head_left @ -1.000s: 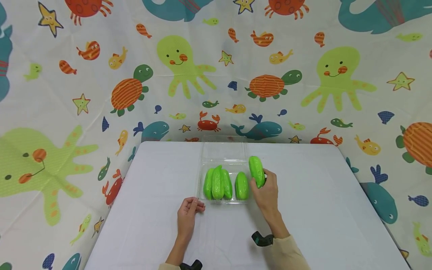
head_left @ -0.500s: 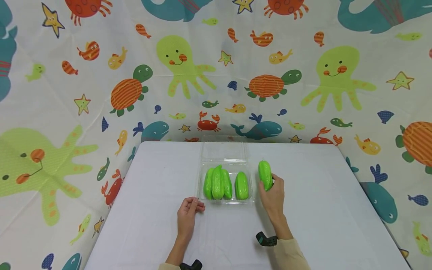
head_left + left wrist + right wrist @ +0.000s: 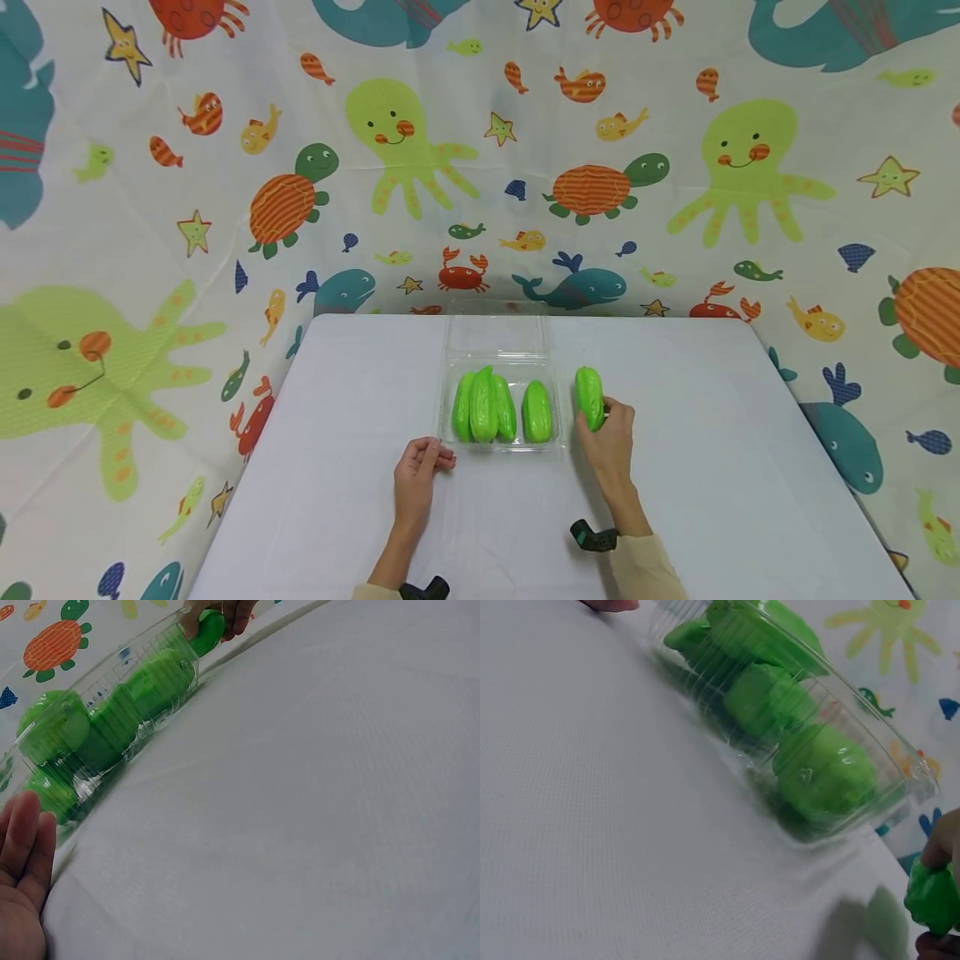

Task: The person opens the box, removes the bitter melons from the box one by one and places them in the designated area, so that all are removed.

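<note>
A clear plastic clamshell box (image 3: 517,448) lies with its lid (image 3: 498,333) folded back. Inside are several bright green, ridged, cucumber-like vegetables: a cluster (image 3: 483,408) on the left and a single one (image 3: 537,412) on the right. Just outside the box's right side, my right hand (image 3: 611,442) grips the lower end of another green vegetable (image 3: 588,392) between thumb and fingers. Whether it touches the table cannot be told. My left hand (image 3: 417,475) rests at the box's front left corner, fingers loosely extended and holding nothing; the left wrist view shows its fingers (image 3: 26,832) beside the box.
A white cloth covers the table (image 3: 697,433) on both sides of the box. Behind it hangs a curtain (image 3: 450,150) printed with sea animals. Each wrist carries a black camera, such as the right one (image 3: 592,536).
My right hand has carried the green vegetable rightward from the box's right edge, then slightly down and nearer. The left hand and the box stay put.
</note>
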`<state>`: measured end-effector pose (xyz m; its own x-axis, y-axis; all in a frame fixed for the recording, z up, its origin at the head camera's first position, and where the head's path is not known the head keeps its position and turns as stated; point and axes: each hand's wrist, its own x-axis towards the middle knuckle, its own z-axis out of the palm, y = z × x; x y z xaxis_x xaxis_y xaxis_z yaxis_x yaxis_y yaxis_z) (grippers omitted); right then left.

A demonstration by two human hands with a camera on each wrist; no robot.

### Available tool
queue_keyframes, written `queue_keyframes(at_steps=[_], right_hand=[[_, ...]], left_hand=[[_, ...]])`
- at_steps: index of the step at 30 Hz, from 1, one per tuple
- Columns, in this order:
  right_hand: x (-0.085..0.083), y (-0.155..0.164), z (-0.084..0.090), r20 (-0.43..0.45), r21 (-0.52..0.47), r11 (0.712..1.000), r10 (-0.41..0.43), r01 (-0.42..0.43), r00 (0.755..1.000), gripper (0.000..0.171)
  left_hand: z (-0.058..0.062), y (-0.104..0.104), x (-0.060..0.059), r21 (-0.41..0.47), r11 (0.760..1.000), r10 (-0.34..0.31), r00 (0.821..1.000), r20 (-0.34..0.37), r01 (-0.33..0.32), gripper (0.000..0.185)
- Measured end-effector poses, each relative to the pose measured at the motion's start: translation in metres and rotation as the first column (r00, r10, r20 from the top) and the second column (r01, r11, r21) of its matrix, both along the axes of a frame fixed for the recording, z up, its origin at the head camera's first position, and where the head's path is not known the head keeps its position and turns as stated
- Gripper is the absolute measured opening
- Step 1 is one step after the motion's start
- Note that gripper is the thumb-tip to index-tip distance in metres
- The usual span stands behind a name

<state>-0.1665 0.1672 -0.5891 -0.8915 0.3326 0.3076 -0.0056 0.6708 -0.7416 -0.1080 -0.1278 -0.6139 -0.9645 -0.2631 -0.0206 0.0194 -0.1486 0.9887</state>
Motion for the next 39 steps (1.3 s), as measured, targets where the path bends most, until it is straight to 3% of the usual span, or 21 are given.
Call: queue_keyframes(at_steps=[11, 24, 39], right_hand=[[0.0027, -0.0018, -0.0079, 0.104, 0.047, 0.998, 0.024, -0.029, 0.994, 0.051], [0.0047, -0.0088, -0.0072, 0.083, 0.135, 0.99, 0.018, -0.029, 0.996, 0.055], [0.0039, -0.0081, -0.0076, 0.068, 0.152, 0.988, 0.024, -0.034, 0.997, 0.057]], left_hand=[[-0.0004, -0.0008, -0.0004, 0.012, 1.0, -0.003, 1.0, 0.011, 0.003, 0.027], [0.0016, -0.0007, 0.0003, -0.013, 1.0, -0.007, 1.0, 0.011, 0.007, 0.031], [0.0021, -0.0003, 0.0008, -0.016, 1.0, -0.01, 1.0, 0.003, 0.01, 0.031]])
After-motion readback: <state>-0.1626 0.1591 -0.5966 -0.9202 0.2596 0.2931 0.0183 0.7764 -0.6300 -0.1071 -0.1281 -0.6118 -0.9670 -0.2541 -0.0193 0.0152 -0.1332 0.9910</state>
